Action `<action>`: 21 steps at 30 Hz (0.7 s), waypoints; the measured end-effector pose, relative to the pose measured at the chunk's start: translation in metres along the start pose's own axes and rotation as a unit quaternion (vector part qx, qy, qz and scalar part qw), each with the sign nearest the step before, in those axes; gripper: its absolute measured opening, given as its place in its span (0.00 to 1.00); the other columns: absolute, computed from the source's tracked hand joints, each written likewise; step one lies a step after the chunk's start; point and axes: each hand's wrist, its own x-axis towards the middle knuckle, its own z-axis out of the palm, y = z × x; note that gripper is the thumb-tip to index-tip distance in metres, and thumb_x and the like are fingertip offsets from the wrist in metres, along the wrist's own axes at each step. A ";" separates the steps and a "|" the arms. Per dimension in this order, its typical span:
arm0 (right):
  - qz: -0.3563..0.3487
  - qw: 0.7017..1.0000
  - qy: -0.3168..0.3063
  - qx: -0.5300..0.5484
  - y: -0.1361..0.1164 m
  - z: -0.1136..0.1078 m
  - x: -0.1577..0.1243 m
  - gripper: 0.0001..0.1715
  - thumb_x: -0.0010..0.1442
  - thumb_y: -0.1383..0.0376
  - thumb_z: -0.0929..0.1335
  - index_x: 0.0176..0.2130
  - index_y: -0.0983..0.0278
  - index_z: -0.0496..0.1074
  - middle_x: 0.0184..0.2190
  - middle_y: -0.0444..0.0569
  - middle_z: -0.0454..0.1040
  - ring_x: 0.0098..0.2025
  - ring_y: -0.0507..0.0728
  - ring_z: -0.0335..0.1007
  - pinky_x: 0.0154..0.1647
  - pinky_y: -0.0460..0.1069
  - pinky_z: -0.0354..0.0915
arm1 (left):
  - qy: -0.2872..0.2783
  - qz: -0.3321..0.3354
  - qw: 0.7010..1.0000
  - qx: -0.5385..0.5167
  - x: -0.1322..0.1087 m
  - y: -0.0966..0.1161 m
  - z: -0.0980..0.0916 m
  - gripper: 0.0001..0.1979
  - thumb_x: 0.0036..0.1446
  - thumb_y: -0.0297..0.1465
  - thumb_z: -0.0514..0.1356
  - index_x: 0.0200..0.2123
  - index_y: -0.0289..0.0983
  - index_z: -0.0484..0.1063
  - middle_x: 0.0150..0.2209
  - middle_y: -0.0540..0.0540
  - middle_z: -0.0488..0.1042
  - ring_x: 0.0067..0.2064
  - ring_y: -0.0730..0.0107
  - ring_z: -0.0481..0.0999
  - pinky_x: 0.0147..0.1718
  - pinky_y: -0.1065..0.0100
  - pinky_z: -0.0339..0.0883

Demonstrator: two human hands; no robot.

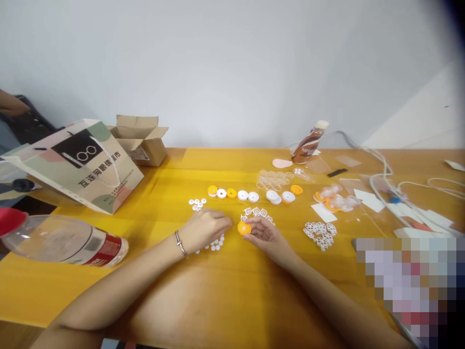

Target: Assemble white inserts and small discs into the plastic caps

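Observation:
My right hand (pixel 268 237) grips a small orange round piece with a scalloped edge (pixel 244 229) between thumb and fingers, above the table. To its left, my left hand (pixel 207 227) has its fingers pinched together; whatever lies between them cannot be made out. Small white round pieces (pixel 217 244) lie under and beside the left hand, with more white discs (pixel 196 201) just behind it. White spoked wheel-like pieces (pixel 255 212) sit behind the right hand. Farther back runs a row of orange and white round cases (pixel 242 195).
Clear rings (pixel 273 180), a brown drink bottle (pixel 308 144), more spoked pieces (pixel 321 233) and bagged orange parts (pixel 337 198) are toward the right, near white cables (pixel 381 169). At left are a paper bag (pixel 105 169), a cardboard box (pixel 143 140) and a large red-capped bottle (pixel 69 238).

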 end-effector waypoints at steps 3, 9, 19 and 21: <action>-0.002 1.000 -0.003 -0.006 0.000 0.000 0.000 0.17 0.47 0.63 0.70 0.38 0.61 0.64 0.33 0.45 0.69 0.34 0.50 0.66 0.41 0.49 0.63 | 0.006 0.011 0.998 -0.053 -0.001 0.000 0.002 0.09 0.58 0.29 0.49 0.35 0.37 0.69 0.30 0.49 0.71 0.31 0.76 0.69 0.32 0.74 0.61; -0.004 1.000 -0.001 -0.001 -0.005 0.002 -0.001 0.17 0.46 0.61 0.70 0.37 0.61 0.64 0.33 0.46 0.69 0.34 0.51 0.67 0.41 0.50 0.63 | 0.081 0.034 0.991 -0.103 0.003 0.009 0.003 0.08 0.57 0.29 0.51 0.36 0.37 0.69 0.29 0.49 0.73 0.30 0.77 0.70 0.32 0.73 0.61; -0.025 0.999 -0.021 0.043 -0.007 0.004 -0.004 0.14 0.48 0.67 0.69 0.37 0.60 0.64 0.33 0.44 0.69 0.35 0.49 0.66 0.41 0.47 0.62 | 0.191 0.140 0.971 0.012 0.001 0.009 0.030 0.06 0.55 0.28 0.53 0.37 0.37 0.67 0.33 0.49 0.73 0.35 0.75 0.69 0.32 0.70 0.57; -0.028 0.998 -0.025 0.048 -0.008 0.005 -0.005 0.14 0.48 0.68 0.69 0.37 0.60 0.65 0.33 0.43 0.69 0.35 0.48 0.66 0.40 0.46 0.62 | 0.199 0.154 0.967 0.037 0.001 0.008 0.030 0.06 0.55 0.27 0.53 0.37 0.37 0.67 0.34 0.49 0.73 0.35 0.74 0.69 0.31 0.69 0.56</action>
